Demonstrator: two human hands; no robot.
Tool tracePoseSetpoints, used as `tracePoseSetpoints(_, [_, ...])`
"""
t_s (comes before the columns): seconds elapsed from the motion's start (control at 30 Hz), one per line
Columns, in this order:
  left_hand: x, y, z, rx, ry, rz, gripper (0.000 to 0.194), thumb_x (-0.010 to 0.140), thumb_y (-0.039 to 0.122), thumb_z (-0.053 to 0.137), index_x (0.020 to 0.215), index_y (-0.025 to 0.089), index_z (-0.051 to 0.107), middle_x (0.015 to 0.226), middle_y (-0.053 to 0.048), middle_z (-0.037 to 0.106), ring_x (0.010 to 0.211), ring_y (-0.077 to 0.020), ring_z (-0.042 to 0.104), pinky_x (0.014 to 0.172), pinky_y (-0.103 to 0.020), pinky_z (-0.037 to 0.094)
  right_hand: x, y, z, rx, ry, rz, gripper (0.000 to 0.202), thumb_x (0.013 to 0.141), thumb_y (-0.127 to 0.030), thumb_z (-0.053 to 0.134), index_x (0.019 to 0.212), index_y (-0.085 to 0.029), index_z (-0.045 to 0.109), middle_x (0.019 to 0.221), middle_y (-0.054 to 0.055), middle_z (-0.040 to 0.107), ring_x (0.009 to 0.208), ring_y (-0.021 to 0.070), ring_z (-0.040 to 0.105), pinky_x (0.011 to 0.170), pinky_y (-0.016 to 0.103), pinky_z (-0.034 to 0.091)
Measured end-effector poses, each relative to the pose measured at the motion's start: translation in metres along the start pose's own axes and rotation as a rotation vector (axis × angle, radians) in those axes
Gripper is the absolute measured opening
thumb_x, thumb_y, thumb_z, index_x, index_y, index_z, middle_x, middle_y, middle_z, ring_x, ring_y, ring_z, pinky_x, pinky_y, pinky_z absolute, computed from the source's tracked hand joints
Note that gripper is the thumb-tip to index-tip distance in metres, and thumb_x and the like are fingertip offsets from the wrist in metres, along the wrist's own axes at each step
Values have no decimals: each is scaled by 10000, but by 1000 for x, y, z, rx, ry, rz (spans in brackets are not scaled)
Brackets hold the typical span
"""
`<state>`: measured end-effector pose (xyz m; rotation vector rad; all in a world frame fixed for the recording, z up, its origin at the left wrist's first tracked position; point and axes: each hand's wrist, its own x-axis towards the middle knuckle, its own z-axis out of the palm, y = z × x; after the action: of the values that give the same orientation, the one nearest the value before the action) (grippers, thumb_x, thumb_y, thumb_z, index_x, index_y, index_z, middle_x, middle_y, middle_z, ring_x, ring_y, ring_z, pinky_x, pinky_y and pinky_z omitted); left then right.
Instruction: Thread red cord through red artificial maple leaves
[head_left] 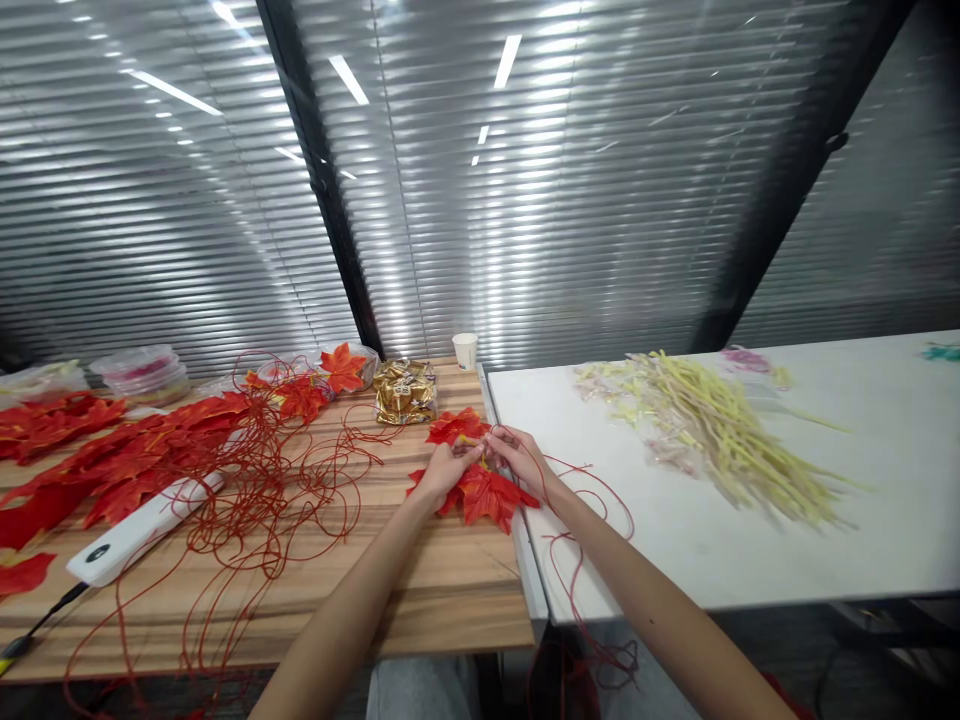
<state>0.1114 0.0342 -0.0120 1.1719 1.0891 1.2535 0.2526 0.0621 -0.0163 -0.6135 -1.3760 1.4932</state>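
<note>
My left hand (444,468) and right hand (520,455) meet fingertip to fingertip over a small cluster of red maple leaves (480,488). Both sets of fingers are pinched together on a leaf stem and a strand of red cord (600,495); I cannot tell which finger holds which. The cluster lies at the seam between the wooden table (450,590) and the white table (750,540).

Risks, as I judge them:
- The cord trails off the table edge below my right forearm and loops toward the floor. A snag there could jerk the pinch loose.
- The loose cord tangle (255,490) on the wood lies near my left arm. A sweep of the elbow could drag it.
- The leaves sit on the seam, so a stem could slip into the gap.

Counts:
- Hands: two, both mine.
- Leaves under the fingers: about three or four; overlap prevents an exact count.
- Heap of red leaves (112,450) at far left: too many to count.
- White glue gun-like tool (142,528): one.
- Paper cup (465,350): one.
- Bag of gold-wrapped pieces (405,392): one.
- Pile of yellow stems (720,430): one, uncounted.
- Clear containers (139,372) at back left: two at least.
</note>
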Motion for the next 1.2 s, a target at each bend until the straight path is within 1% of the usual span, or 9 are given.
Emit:
tracePoseSetpoints(0.2, [1, -4, -2, -1, 0, 9, 297, 617, 342, 707, 800, 116, 646, 794, -73, 670, 772, -186, 602, 791, -319, 431, 0, 0, 1, -11, -23, 10, 274, 718, -422, 615, 654, -167, 538, 578, -31, 521, 491, 80, 441, 497, 218, 347])
tracePoseSetpoints(0.33, [0, -2, -1, -10, -15, 28, 267, 628, 321, 702, 791, 119, 638, 782, -64, 663, 751, -172, 595, 776, -305, 431, 0, 1, 1, -23, -30, 3, 265, 733, -414, 604, 663, -167, 539, 582, -28, 521, 504, 85, 452, 502, 220, 348])
tracePoseSetpoints(0.5, [-1, 1, 0, -6, -14, 18, 254, 634, 311, 698, 785, 118, 634, 771, -63, 659, 741, -167, 587, 756, -295, 432, 0, 2, 0, -26, -36, 5, 259, 736, -407, 603, 673, -165, 538, 594, -27, 523, 509, 84, 454, 506, 218, 353])
tracePoseSetpoints(0.83, [-3, 2, 1, 7, -39, 31, 265, 648, 338, 684, 784, 116, 637, 765, -65, 661, 732, -165, 587, 732, -283, 440, -1, 2, -1, -79, -28, 18, 301, 721, -464, 594, 688, -168, 553, 576, -21, 528, 511, 94, 467, 512, 227, 371])
tracePoseSetpoints(1.0, [-4, 5, 2, 7, -27, 17, 290, 621, 354, 702, 769, 113, 635, 763, -72, 662, 712, -171, 589, 714, -289, 446, 0, 4, -2, -116, -11, 33, 324, 709, -487, 594, 701, -166, 555, 576, -15, 533, 502, 97, 469, 498, 226, 378])
tracePoseSetpoints(1.2, [-7, 11, 5, 16, 5, -16, 292, 600, 347, 716, 753, 114, 630, 739, -58, 655, 696, -158, 577, 706, -283, 441, 0, 5, -2, -143, 0, 33, 304, 722, -465, 592, 710, -163, 557, 558, -24, 534, 488, 90, 467, 491, 220, 364])
